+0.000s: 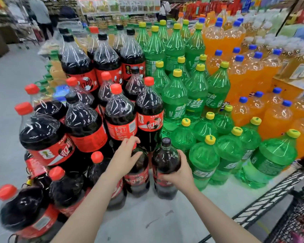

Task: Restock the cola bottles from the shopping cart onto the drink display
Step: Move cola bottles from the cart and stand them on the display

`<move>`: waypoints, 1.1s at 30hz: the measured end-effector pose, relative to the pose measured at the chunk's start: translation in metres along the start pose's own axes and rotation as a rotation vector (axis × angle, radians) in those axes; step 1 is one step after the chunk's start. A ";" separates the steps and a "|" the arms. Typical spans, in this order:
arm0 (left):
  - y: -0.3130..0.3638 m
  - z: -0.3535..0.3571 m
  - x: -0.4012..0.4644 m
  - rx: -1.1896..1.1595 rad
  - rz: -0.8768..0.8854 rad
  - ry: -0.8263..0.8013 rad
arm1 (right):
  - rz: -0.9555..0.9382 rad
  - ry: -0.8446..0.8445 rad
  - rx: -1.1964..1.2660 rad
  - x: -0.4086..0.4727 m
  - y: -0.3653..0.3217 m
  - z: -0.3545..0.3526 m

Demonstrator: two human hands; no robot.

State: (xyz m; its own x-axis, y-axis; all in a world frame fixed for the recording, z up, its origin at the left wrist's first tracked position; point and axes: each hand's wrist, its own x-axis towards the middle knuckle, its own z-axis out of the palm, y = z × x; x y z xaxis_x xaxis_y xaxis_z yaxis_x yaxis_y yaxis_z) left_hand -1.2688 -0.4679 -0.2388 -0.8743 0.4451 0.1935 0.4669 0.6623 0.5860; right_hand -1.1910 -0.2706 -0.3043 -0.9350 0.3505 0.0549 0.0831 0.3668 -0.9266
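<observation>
From the head view, my left hand (128, 153) curls over the top of a cola bottle (138, 174), hiding its cap. My right hand (178, 172) wraps the black-capped cola bottle (166, 165) beside it. Both stand upright, necks up, on the display's front edge (165, 216). Red labels carry Chinese characters, blurred; the green bottles (175, 102) read 雪碧. The cart (270, 195) is cut off at right.

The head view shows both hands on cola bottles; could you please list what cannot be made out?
- Cap of the cola bottle under the left hand: covered by that hand.
- Shopping cart: cut off by the right edge, contents unreadable.
- Black-capped cola bottle label: hidden by the right hand.
</observation>
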 end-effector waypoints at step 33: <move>0.024 -0.035 0.010 0.255 0.192 0.115 | 0.252 -0.327 -0.530 0.031 -0.074 -0.035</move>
State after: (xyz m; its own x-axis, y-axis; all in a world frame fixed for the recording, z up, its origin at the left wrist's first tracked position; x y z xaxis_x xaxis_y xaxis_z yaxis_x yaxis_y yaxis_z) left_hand -1.2710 -0.4684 -0.1954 -0.7699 0.5151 0.3768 0.6297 0.7092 0.3172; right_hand -1.2142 -0.2564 -0.2205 -0.9143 0.2325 -0.3317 0.3925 0.7110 -0.5834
